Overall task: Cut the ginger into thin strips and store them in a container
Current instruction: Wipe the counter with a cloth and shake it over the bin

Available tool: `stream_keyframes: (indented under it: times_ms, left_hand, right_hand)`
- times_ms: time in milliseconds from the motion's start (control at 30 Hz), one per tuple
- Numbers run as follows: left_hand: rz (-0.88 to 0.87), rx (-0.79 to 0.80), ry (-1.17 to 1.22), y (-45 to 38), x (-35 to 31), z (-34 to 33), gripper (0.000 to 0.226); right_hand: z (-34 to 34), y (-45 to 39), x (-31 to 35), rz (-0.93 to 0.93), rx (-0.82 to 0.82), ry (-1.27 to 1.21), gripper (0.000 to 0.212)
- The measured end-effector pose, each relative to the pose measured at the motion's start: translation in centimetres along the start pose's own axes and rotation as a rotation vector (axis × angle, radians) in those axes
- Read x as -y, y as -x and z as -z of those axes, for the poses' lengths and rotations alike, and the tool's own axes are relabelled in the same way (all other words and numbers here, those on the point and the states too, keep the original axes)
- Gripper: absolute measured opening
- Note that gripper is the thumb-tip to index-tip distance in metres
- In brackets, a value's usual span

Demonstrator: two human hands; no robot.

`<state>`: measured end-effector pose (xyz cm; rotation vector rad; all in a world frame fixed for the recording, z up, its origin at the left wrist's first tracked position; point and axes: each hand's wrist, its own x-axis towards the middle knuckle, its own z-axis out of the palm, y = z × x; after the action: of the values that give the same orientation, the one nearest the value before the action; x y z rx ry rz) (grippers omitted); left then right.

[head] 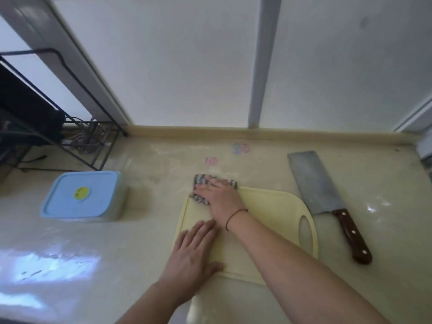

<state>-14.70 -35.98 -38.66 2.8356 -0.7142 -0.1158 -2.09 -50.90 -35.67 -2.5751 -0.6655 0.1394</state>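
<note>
Yellow board [275, 206] lies on the bench [93, 253]. The right hand [222, 197] presses a speckled cloth [201, 181] flat on the board's far corner — fingers straight. The left hand [194, 249] rests flat on the near edge, fingers relaxed. A blue box [81, 197] sits closed well to the left — the knife [327, 202] lies right of the board.

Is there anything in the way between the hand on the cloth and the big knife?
No. The right hand presses a cloth at the cutting board's far corner. The cleaver lies apart on the counter to the right. Only bare board and counter lie between them.
</note>
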Motion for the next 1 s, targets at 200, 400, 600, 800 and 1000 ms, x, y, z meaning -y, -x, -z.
stream_keyframes:
  times_ms: [200, 400, 600, 800, 1000]
  left_hand:
    - [0.035, -0.013, 0.046, 0.4, 0.4, 0.0, 0.084]
    - [0.137, -0.148, 0.255, 0.1, 0.4, -0.6, 0.117]
    - [0.08, 0.071, 0.426, -0.2, 1.6, 1.7, 0.108]
    - [-0.12, 0.141, 0.023, -5.9, 7.2, 7.5, 0.055]
    - [-0.114, 0.329, -0.119, -8.3, 8.2, 8.3, 0.064]
  right_hand:
    - [1.2, 6.5, -7.2, -0.326, -0.227, -0.063, 0.053]
    - [-2.3, 10.6, 0.3, -0.129, -0.255, -0.085, 0.057]
    - [-0.7, 14.2, 2.0, -0.208, -0.256, -0.417, 0.045]
    - [4.0, 11.3, -4.0, -0.404, -0.325, -0.236, 0.043]
    - [-2.8, 11.6, 2.7, -0.477, -0.22, -0.194, 0.059]
